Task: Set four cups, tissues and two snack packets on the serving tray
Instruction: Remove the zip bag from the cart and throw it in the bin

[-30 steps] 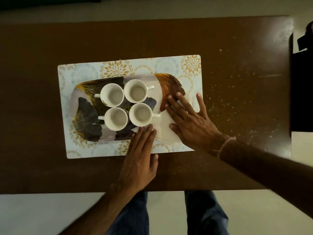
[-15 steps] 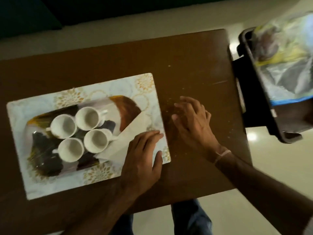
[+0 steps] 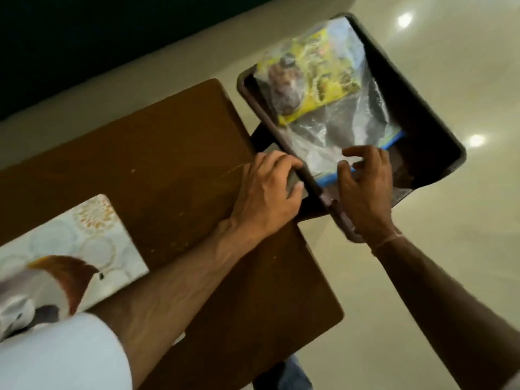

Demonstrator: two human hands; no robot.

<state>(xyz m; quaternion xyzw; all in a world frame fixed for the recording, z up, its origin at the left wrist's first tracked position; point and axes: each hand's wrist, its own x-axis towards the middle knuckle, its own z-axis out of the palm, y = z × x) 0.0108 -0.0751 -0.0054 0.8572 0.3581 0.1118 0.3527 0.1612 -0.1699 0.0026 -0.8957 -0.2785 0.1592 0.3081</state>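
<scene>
A dark plastic crate (image 3: 439, 122) stands on the floor off the table's right end. In it lie a yellow snack packet (image 3: 315, 77) and a clear packet with a blue edge (image 3: 337, 133). My right hand (image 3: 365, 190) reaches over the crate's near rim, fingers spread at the blue-edged packet and touching its edge. My left hand (image 3: 267, 190) grips the crate's near rim. The serving tray (image 3: 64, 277) shows only its brown-patterned right end at the lower left, with one white cup (image 3: 17, 311) blurred at the edge. The tissues are hidden.
The tray sits on a floral placemat (image 3: 92, 237) on a brown wooden table (image 3: 157, 153). A glossy cream floor (image 3: 422, 277) with light reflections surrounds the table. A dark wall runs along the top left.
My head has turned right, pushing the tray to the lower left. Both hands left the tissue and tray and moved right to the crate with the packets.
</scene>
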